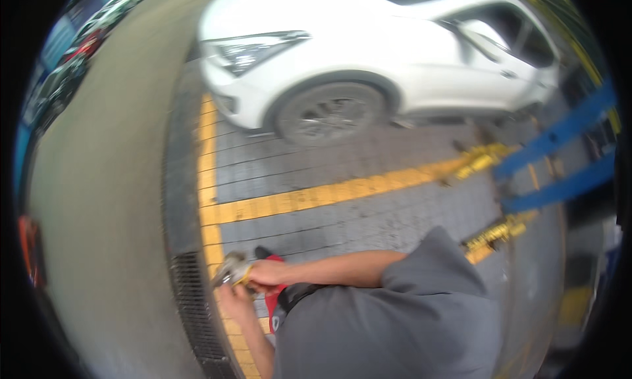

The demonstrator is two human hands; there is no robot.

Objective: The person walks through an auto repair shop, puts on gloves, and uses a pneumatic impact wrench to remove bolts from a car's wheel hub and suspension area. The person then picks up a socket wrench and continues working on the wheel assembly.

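Both bare hands meet at a pale grey work glove (232,266) with a yellow cuff edge (247,274). The left hand (235,302) has its fingers against the glove's lower side; I cannot tell whether they are clamped on it. The right hand (264,273) is at the cuff; whether its fingers are together, apart or partly inside is also unclear.

The glove is over the yellow stripe (207,162) along the paved floor's left edge, near the upper right corner of a drain grate (196,300).

Motion blur softens the fingertips. Beneath the right wrist, a red patch (270,304) is partly hidden. The white car (336,50) is cut off at the top.
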